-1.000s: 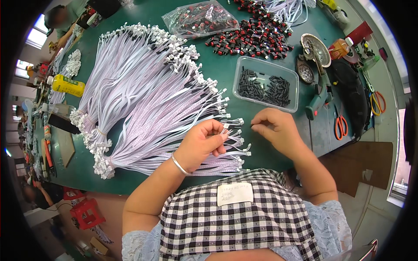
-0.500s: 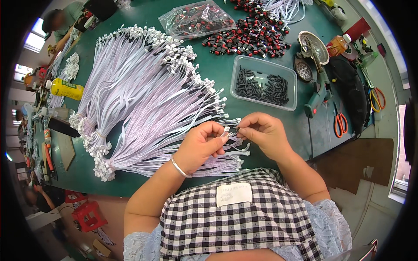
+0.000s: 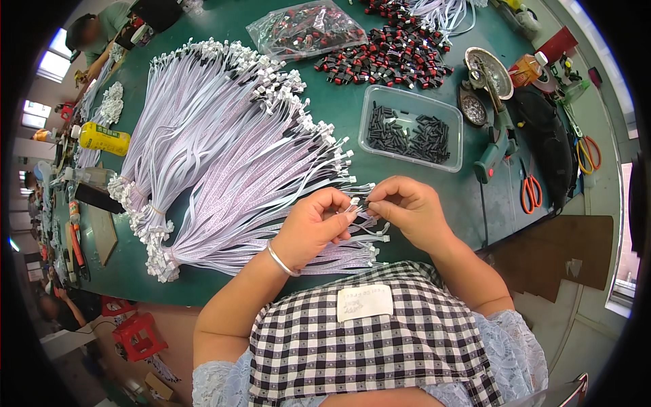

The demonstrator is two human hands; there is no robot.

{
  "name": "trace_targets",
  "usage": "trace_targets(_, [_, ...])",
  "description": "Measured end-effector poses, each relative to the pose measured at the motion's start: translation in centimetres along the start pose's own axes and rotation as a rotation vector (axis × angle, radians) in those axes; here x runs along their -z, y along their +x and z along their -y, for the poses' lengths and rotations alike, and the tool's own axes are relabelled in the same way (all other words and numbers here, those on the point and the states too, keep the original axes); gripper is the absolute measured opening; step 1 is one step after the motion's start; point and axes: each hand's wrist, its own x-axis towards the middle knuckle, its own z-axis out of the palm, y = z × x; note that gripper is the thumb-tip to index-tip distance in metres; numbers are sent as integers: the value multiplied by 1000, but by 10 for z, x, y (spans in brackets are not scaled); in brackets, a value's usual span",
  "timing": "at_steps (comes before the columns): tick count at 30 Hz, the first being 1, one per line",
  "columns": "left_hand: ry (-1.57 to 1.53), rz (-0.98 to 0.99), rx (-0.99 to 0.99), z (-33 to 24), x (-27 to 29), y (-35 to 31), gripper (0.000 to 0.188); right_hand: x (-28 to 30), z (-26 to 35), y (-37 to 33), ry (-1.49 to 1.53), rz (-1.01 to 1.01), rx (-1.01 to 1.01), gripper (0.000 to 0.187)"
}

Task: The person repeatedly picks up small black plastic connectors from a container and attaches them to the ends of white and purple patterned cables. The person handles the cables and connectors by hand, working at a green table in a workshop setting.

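Note:
My left hand (image 3: 313,227), a bangle at its wrist, pinches a white cable connector (image 3: 354,202) between thumb and forefinger. Close against it, the fingertips of my right hand (image 3: 412,211) are pinched together at a small dark piece by the connector's end. That piece is too small and covered to name. Under both hands lies a fanned bundle of flat white and pinkish ribbon cables (image 3: 237,183) with white connectors at their ends. Beyond my right hand, a clear plastic box (image 3: 461,139) holds short black tubes (image 3: 428,139).
Black-and-red connectors (image 3: 400,57) lie piled at the back beside a filled clear bag (image 3: 308,30). To the right are a green soldering gun (image 3: 494,157), a metal dish (image 3: 498,76) and orange-handled scissors (image 3: 531,193). A yellow bottle (image 3: 104,139) lies left.
My right fingertips have shifted slightly left, nearer the connector. My left hand stays nearly in place.

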Motion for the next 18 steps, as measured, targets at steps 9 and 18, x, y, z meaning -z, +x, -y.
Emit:
trace_targets(9, [-1,-10,-38,3,0,1,11,-1,-2,-2,64,-12,-67,10])
trace_targets(18, [96,-12,-86,3,-1,0,10,0,2,-1,-146,19,53,6])
